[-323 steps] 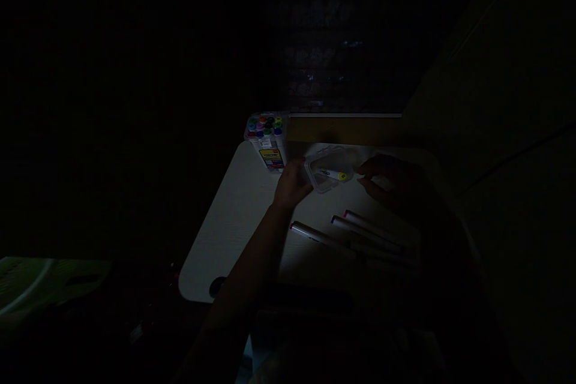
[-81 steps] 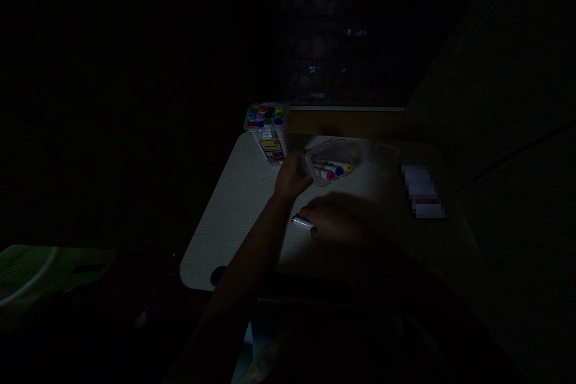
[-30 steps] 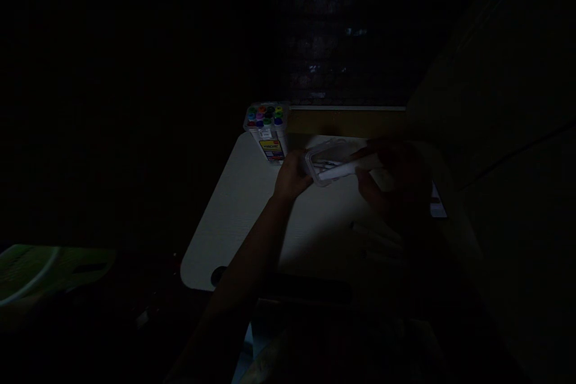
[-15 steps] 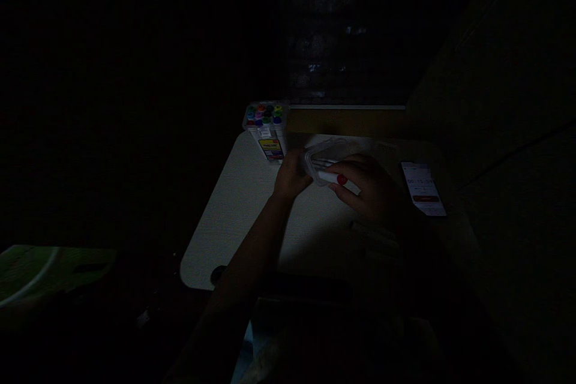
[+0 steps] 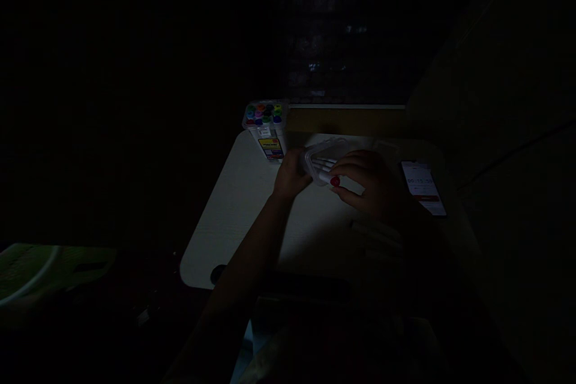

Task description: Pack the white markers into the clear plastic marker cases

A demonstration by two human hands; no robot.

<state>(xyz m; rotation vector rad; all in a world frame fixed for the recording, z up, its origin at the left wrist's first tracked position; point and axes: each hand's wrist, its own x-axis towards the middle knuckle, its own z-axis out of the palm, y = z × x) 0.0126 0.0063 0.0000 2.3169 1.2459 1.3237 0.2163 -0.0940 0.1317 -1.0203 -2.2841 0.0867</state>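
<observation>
My left hand (image 5: 292, 174) is wrapped round a clear plastic box (image 5: 317, 153), which lies tilted with its mouth towards my right hand. Several white markers rest inside the box. In my right hand (image 5: 364, 183), thumb and fingertips pinch a white marker with a red end (image 5: 334, 180), its other end inside the mouth of the box. Just left of and beyond the box stands another clear case (image 5: 272, 149), upright, full of markers with many-coloured ends and bearing a yellow and blue label.
The scene is very dark. A lit phone (image 5: 423, 188) showing a timer lies at the right of the pale table (image 5: 225, 216). Dim white markers (image 5: 377, 233) lie below my right hand. A dark round spot (image 5: 218, 274) marks the near left corner. Something green (image 5: 85, 264) is at far left.
My right hand has pushed the red-ended marker left and further into the clear box. My left hand and the box have hardly moved.
</observation>
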